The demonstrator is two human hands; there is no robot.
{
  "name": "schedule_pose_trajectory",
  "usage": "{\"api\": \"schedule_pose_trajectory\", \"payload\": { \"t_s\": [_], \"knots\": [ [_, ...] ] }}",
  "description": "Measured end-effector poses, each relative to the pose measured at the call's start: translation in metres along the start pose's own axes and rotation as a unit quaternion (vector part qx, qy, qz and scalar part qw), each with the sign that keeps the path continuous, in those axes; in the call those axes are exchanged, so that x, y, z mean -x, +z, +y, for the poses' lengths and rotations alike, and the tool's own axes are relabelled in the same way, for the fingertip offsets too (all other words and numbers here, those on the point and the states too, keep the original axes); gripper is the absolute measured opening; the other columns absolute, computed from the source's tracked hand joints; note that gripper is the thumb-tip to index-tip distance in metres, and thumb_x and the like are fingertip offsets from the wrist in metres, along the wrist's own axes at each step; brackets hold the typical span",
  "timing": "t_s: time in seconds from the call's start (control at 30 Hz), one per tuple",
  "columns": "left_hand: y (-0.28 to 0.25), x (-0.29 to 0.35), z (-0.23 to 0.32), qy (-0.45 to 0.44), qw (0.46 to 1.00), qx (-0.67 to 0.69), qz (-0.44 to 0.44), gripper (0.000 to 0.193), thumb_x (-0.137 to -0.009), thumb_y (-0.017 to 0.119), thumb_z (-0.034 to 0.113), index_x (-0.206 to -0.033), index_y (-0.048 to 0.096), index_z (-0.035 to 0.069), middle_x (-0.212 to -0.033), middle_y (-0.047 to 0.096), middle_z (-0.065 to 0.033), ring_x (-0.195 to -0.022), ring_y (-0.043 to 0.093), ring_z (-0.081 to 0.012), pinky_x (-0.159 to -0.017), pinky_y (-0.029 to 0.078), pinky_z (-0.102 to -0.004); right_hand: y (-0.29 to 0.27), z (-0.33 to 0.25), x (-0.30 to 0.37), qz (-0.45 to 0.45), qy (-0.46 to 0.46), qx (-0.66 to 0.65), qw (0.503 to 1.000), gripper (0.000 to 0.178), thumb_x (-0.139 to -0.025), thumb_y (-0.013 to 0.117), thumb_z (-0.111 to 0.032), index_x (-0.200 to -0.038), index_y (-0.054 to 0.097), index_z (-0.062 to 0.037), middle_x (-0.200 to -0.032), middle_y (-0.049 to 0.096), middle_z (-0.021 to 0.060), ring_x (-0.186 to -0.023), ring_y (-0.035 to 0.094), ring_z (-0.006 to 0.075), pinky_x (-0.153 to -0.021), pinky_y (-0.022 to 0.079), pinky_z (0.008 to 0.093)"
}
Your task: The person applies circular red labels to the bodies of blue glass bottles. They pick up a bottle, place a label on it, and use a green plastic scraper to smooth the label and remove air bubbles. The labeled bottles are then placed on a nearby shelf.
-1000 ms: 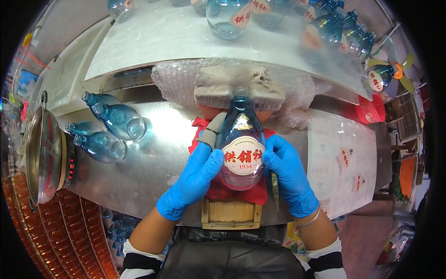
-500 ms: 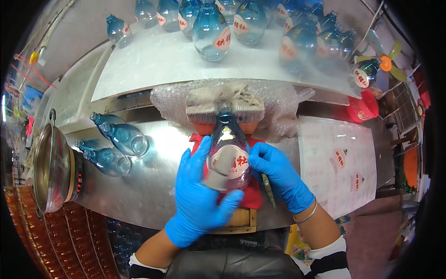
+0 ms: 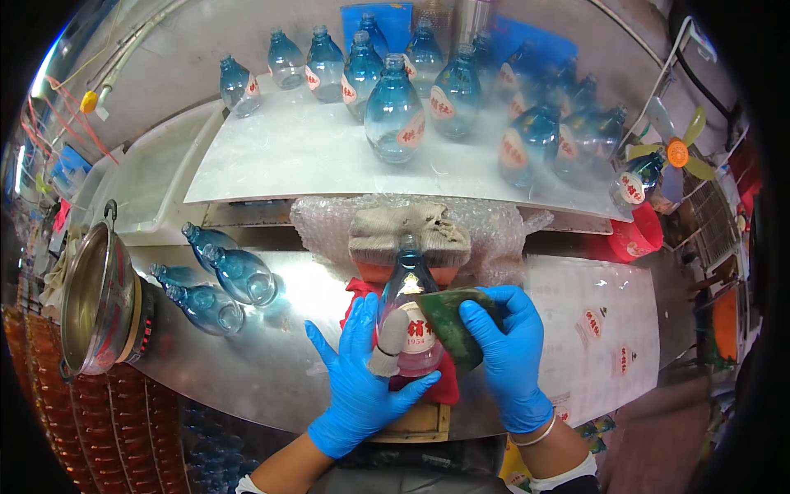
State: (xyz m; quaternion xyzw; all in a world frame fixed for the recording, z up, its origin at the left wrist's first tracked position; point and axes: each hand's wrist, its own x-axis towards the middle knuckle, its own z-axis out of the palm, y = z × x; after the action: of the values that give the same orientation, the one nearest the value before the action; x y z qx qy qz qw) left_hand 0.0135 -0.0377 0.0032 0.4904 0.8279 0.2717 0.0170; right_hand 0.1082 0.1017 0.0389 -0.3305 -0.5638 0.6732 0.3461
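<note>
A blue-and-clear glass bottle (image 3: pixel 419 352) with a white-and-red label lies in front of me, its neck toward a ribbed grey cloth pad (image 3: pixel 409 226). Red cloth (image 3: pixel 445 385) shows beneath it. My left hand (image 3: pixel 355 399), in a blue glove, rests along the bottle's left side, fingers spread. One of its fingers seems to wear a grey knit finger sleeve (image 3: pixel 393 333), which lies over the label's left part. Pinched between thumb and fingers of my gloved right hand (image 3: pixel 512 354) is a flat dark-green scraper (image 3: pixel 451 323); it covers the label's right part.
Several labelled bottles (image 3: pixel 395 115) stand on the white shelf (image 3: pixel 329 165) behind. Unlabelled bottles (image 3: pixel 240 276) lie on the metal table at left, beside a metal pan (image 3: pixel 92 288). At right are a label sheet (image 3: pixel 576 288), a red bucket (image 3: pixel 638 235) and a small fan (image 3: pixel 676 154).
My right hand has turned the green scraper from edge-on to flat and brought it over the label. The left fingers have spread wider. The whole view has shifted, showing more of the shelf.
</note>
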Motion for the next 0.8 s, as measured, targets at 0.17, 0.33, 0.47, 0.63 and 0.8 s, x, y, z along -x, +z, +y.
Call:
{"api": "schedule_pose_trajectory", "payload": {
  "t_s": [0.17,0.33,0.47,0.63,0.8],
  "knots": [
    [0.005,0.0,-0.009,-0.022,0.995,0.099,0.007,0.093,-0.069,0.065,0.058,-0.137,0.03,0.007,-0.135,0.035,-0.0193,-0.125,0.036,-0.035,-0.096,-0.013,-0.0656,-0.03,0.044,0.002,0.112,0.04,0.046,0.992,0.019,-0.08,0.068,-0.01,-0.09,0.055,-0.0018,-0.083,0.06,0.0036,-0.073,0.056,0.0094,-0.065,0.048,0.0225],
    [-0.006,-0.009,-0.005,0.026,0.999,0.04,-0.006,0.09,-0.069,0.065,0.057,-0.136,0.034,0.005,-0.133,0.038,-0.0192,-0.123,0.039,-0.0344,-0.094,-0.014,-0.0678,-0.024,0.026,0.001,0.105,-0.009,-0.009,0.994,0.013,-0.08,0.066,-0.007,-0.09,0.058,-0.0018,-0.085,0.06,0.0044,-0.076,0.056,0.0105,-0.069,0.048,0.024],
    [-0.003,-0.008,-0.01,0.026,0.998,0.051,0.009,0.089,-0.069,0.065,0.057,-0.135,0.036,0.005,-0.129,0.042,-0.0176,-0.12,0.043,-0.0323,-0.094,-0.014,-0.0678,-0.013,-0.005,-0.014,-0.027,-0.096,0.119,0.988,0.017,-0.077,0.066,-0.004,-0.093,0.063,-0.002,-0.083,0.06,0.0045,-0.077,0.056,0.0125,-0.071,0.046,0.0244],
    [0.006,-0.005,-0.013,0.014,0.991,0.125,0.053,0.093,-0.069,0.065,0.057,-0.137,0.03,0.005,-0.124,0.047,-0.0142,-0.114,0.048,-0.0292,-0.095,-0.014,-0.0672,0.02,-0.035,-0.056,-0.162,-0.243,0.263,0.92,0.019,-0.072,0.069,-0.003,-0.09,0.065,-0.0033,-0.076,0.058,0.0064,-0.069,0.056,0.0146,-0.064,0.045,0.0247],
    [0.008,-0.002,-0.019,0.003,0.987,0.156,0.039,0.095,-0.069,0.065,0.057,-0.138,0.027,0.005,-0.123,0.048,-0.0135,-0.113,0.048,-0.0289,-0.095,-0.015,-0.0668,0.028,-0.068,-0.065,-0.37,-0.227,0.339,0.835,0.02,-0.069,0.071,-0.007,-0.088,0.066,-0.0056,-0.072,0.058,0.0076,-0.065,0.056,0.0189,-0.059,0.044,0.0274]
  ]
}}
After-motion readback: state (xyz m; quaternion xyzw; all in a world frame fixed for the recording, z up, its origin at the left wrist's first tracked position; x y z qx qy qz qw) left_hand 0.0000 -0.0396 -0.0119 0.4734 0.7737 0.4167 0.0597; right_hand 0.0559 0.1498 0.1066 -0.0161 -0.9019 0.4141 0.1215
